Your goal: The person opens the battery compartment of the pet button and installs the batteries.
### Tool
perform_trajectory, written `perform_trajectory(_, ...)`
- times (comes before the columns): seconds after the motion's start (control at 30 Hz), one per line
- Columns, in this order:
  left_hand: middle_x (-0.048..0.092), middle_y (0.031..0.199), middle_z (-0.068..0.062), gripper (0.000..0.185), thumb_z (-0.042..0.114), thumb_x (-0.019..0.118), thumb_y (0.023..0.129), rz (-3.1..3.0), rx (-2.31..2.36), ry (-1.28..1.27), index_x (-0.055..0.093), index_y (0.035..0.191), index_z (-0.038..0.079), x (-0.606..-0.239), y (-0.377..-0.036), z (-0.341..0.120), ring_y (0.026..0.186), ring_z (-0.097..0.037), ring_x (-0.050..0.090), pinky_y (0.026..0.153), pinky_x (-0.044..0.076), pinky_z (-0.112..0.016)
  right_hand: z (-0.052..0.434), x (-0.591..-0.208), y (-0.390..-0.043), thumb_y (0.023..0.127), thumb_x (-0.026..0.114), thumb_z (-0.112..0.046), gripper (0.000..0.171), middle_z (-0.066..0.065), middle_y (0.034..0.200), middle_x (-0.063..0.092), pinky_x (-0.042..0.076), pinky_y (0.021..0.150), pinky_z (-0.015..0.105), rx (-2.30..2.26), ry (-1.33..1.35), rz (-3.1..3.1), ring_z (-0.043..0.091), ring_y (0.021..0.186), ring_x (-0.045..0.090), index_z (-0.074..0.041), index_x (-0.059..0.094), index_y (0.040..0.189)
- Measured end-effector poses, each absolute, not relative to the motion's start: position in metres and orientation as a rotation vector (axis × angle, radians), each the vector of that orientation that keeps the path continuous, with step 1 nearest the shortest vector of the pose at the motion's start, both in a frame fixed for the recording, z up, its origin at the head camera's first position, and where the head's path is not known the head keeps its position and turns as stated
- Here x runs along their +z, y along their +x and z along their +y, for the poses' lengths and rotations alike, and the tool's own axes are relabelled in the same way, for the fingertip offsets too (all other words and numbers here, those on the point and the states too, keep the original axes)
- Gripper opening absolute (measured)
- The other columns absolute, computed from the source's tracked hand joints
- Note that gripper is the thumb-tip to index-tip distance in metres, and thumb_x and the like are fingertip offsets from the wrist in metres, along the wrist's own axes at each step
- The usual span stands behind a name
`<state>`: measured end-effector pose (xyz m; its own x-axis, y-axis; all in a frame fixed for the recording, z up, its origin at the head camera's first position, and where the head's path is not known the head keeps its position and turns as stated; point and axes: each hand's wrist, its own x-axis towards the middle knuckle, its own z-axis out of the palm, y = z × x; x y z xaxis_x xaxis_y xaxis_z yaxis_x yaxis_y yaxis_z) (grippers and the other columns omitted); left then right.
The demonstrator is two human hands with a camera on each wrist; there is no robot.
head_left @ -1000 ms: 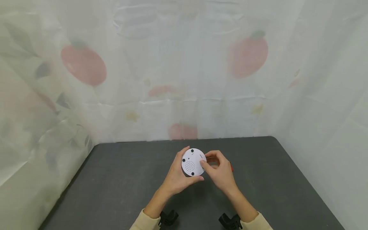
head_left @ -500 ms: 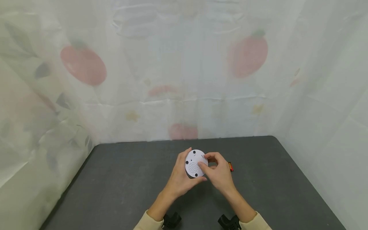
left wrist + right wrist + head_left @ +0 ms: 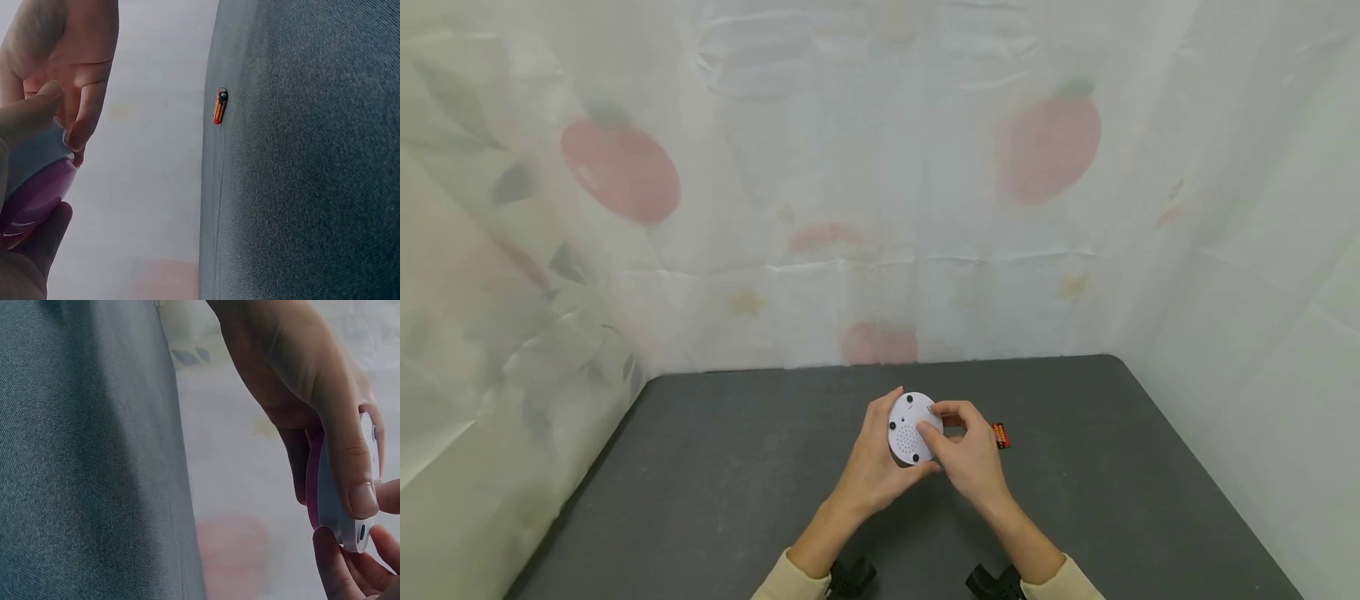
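A round white device with a patch of small speaker holes and black rubber feet is held up over the table, its flat underside facing the head camera. My left hand grips it round the rim from the left, thumb along the lower edge. From the right, my right hand pinches its edge, with the thumb lying on the underside. In the left wrist view the device's other side shows a glossy purple band. The right wrist view shows a small dark slot in its side.
Red and black batteries lie on the dark grey table, just beyond my right hand. A pale printed curtain hangs behind the table's far edge and along both sides.
Both hands and the device have shifted slightly right and toward me, the device turning a little. The batteries, mostly hidden behind my right hand earlier, now show more fully.
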<state>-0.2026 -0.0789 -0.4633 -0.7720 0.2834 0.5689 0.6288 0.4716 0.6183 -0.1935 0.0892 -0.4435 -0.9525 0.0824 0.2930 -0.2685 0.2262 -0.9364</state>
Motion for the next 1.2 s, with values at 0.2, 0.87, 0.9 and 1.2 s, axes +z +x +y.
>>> perform_trajectory(0.2, 0.044, 0.141, -0.013, 0.11, 0.031, 0.095, 0.072, -2.356, -1.215, -0.761, 0.028, 0.157, 0.013, -0.4643, -0.2025, -0.0789, 0.112, -0.02, 0.055, 0.085, 0.053, -0.038, 0.0888, -0.4445, -0.1922, 0.089, 0.082, -0.016, 0.031, 0.012, 0.111, 0.063, 0.054, 0.057, 0.028, 1.787, 0.191, -2.22, 0.018, 0.069, 0.066, -0.008, 0.067, 0.115)
perform_trajectory(0.87, 0.044, 0.142, -0.012, 0.108, 0.03, 0.095, 0.073, -2.402, -1.268, -0.724, 0.029, 0.157, 0.011, -0.4652, -0.2002, -0.0792, 0.113, -0.02, 0.054, 0.087, 0.052, -0.039, 0.0857, -0.4416, -0.1907, 0.092, 0.078, -0.014, 0.029, 0.014, 0.109, 0.058, 0.051, 0.054, 0.029, 1.693, 0.138, -2.31, 0.017, 0.067, 0.059, -0.004, 0.062, 0.114)
perform_trajectory(0.9, 0.044, 0.142, -0.012, 0.108, 0.03, 0.095, 0.073, -2.405, -1.268, -0.721, 0.029, 0.157, 0.01, -0.4654, -0.2002, -0.0789, 0.113, -0.02, 0.054, 0.087, 0.052, -0.039, 0.0856, -0.4416, -0.1907, 0.092, 0.078, -0.014, 0.029, 0.014, 0.109, 0.058, 0.05, 0.054, 0.029, 1.687, 0.132, -2.313, 0.017, 0.066, 0.059, -0.004, 0.062, 0.114)
perform_trajectory(1.2, 0.045, 0.141, -0.012, 0.109, 0.031, 0.095, 0.073, -2.418, -1.248, -0.71, 0.029, 0.156, 0.009, -0.4673, -0.201, -0.0777, 0.112, -0.02, 0.055, 0.086, 0.052, -0.039, 0.0855, -0.4437, -0.1917, 0.091, 0.078, -0.014, 0.03, 0.014, 0.111, 0.056, 0.05, 0.054, 0.029, 1.653, 0.131, -2.312, 0.017, 0.066, 0.057, -0.003, 0.061, 0.113)
